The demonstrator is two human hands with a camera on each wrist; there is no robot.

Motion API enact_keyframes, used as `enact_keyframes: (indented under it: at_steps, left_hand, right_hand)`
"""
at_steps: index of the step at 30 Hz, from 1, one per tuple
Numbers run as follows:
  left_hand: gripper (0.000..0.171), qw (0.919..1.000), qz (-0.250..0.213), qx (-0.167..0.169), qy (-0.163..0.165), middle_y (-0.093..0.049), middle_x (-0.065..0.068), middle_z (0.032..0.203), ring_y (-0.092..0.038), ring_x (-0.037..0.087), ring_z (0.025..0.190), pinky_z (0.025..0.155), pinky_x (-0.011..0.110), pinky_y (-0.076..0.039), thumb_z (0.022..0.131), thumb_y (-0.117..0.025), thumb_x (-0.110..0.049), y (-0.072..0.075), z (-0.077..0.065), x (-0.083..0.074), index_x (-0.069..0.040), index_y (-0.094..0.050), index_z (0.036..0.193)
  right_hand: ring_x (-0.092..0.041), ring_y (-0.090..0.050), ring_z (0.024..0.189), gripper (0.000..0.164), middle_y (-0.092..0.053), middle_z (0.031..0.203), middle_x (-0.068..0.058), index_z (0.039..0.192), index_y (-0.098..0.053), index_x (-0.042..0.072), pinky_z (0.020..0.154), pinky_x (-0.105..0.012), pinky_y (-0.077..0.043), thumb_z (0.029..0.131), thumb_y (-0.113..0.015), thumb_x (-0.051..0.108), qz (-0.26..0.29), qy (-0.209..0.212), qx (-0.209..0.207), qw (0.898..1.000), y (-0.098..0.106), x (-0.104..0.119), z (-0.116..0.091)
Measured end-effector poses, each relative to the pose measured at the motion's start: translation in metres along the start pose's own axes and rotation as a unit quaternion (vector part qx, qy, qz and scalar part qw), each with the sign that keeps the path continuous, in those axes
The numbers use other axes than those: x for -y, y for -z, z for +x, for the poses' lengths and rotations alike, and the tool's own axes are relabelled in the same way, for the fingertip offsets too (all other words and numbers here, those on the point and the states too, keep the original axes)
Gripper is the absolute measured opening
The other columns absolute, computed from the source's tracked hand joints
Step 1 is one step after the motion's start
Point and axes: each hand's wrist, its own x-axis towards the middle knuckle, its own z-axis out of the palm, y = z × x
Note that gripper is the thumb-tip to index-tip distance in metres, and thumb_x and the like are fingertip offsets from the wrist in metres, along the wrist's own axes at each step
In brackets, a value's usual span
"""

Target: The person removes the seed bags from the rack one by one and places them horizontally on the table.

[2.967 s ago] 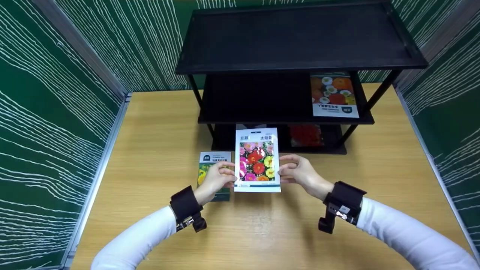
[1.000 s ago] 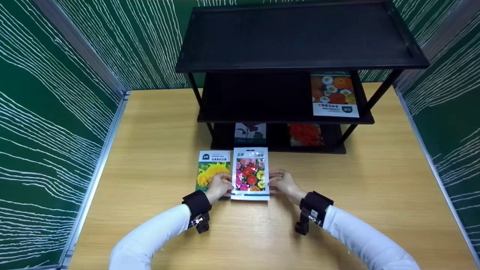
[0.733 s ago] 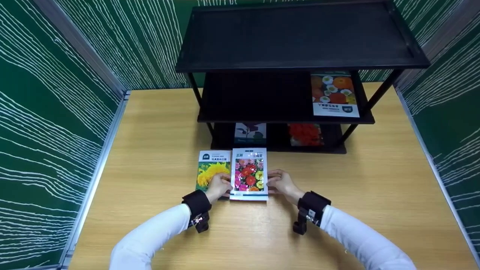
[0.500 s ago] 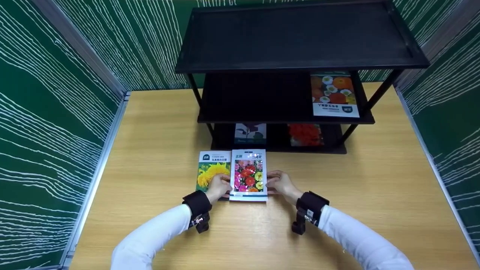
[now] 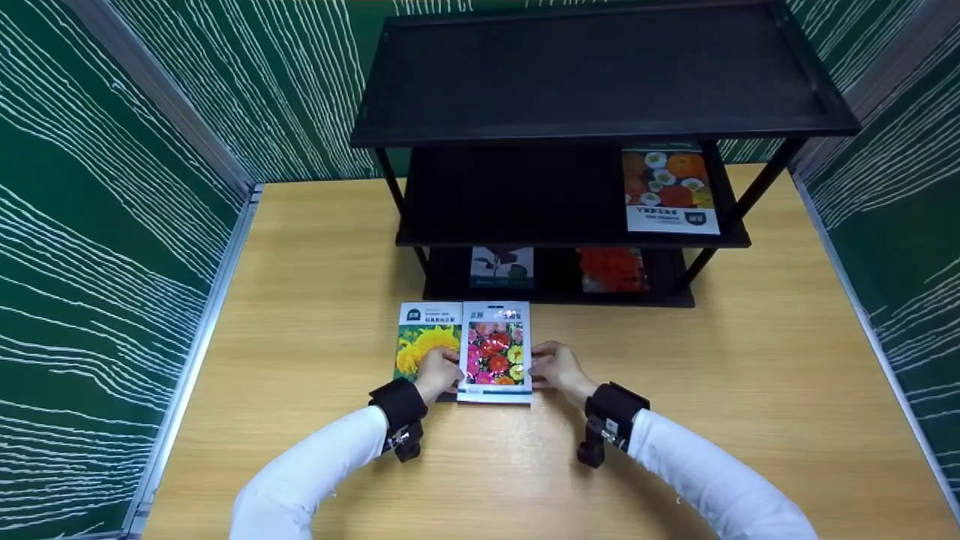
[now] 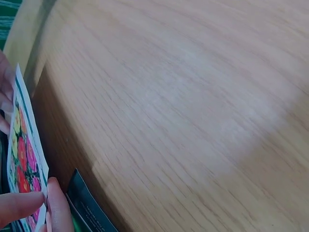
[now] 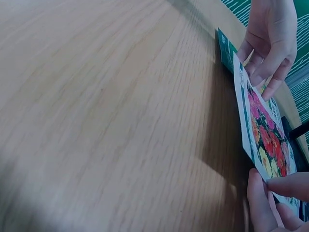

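A white seed packet [image 5: 495,352] with pink, red and yellow flowers is held between both hands, just over the table. My left hand [image 5: 437,373] pinches its left edge near the bottom corner, thumb on top and fingers beneath. At the opposite edge, my right hand [image 5: 561,370] pinches it the same way, as the right wrist view shows. Directly to its left lies a seed packet with a yellow flower [image 5: 426,339], partly covered by the left hand. In the left wrist view the flower packet [image 6: 21,154] stands slightly above the wood, casting a shadow.
A black three-tier shelf [image 5: 600,82] stands behind. Its middle tier bears an orange-and-white flower packet [image 5: 667,187]. On the bottom tier lie a dark-leaved plant packet [image 5: 501,267] and a red flower packet [image 5: 611,269]. Green walls [image 5: 97,247] border the wooden table [image 5: 315,292].
Both hands have brought the white packet down and toward me, from before the shelf to beside the yellow-flower packet. Lately it has crept slightly left and lower, with the right hand following.
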Motion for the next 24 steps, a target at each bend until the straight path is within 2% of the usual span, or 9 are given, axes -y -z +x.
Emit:
enact_keyframes:
  at_steps: [4,10,18,21,24]
  left_hand:
    - [0.027,0.9999,0.010,-0.010,0.007,-0.055,0.013,0.074,-0.056,0.020,0.060,0.052,0.032,-0.054,0.070,-0.055,0.013,-0.002,0.002,-0.001,0.008,-0.054,0.097]
    - [0.022,0.9987,0.044,-0.024,0.010,-0.056,0.015,0.082,-0.057,0.021,0.060,0.050,0.030,-0.054,0.072,-0.056,0.012,-0.003,0.006,-0.001,0.007,-0.056,0.094]
    - [0.023,0.9966,0.075,-0.033,0.002,-0.055,0.015,0.084,-0.059,0.023,0.063,0.048,0.029,-0.053,0.072,-0.057,0.012,-0.002,0.007,-0.001,0.008,-0.057,0.095]
    - [0.025,0.9949,0.093,-0.039,0.009,-0.056,0.016,0.085,-0.059,0.026,0.062,0.048,0.031,-0.053,0.072,-0.058,0.012,-0.004,0.010,0.000,0.007,-0.058,0.096]
    - [0.025,0.9909,0.125,-0.045,-0.019,-0.057,0.016,0.087,-0.059,0.024,0.059,0.047,0.030,-0.053,0.073,-0.059,0.011,-0.004,0.017,0.011,0.004,-0.058,0.097]
  right_hand:
    - [-0.018,-0.056,0.066,0.037,-0.053,0.082,-0.015,0.112,-0.045,-0.012,0.064,-0.034,-0.055,0.076,-0.052,-0.016,-0.008,0.005,-0.003,1.000,-0.001,-0.001,0.002]
    - [-0.017,-0.056,0.062,0.036,-0.055,0.080,-0.015,0.109,-0.046,-0.013,0.060,-0.033,-0.055,0.074,-0.054,-0.017,-0.020,0.007,-0.011,1.000,-0.003,-0.003,0.005]
    - [-0.019,-0.057,0.060,0.034,-0.054,0.080,-0.017,0.107,-0.049,-0.013,0.058,-0.032,-0.055,0.073,-0.055,-0.017,-0.053,0.019,-0.020,0.998,-0.006,-0.001,0.006]
    - [-0.019,-0.058,0.059,0.033,-0.055,0.079,-0.017,0.105,-0.051,-0.012,0.056,-0.032,-0.055,0.073,-0.056,-0.017,-0.066,0.025,-0.027,0.997,-0.007,-0.001,0.007]
    - [-0.019,-0.058,0.058,0.031,-0.057,0.079,-0.018,0.104,-0.052,-0.012,0.055,-0.031,-0.055,0.073,-0.056,-0.016,-0.084,0.031,-0.031,0.995,-0.007,-0.002,0.007]
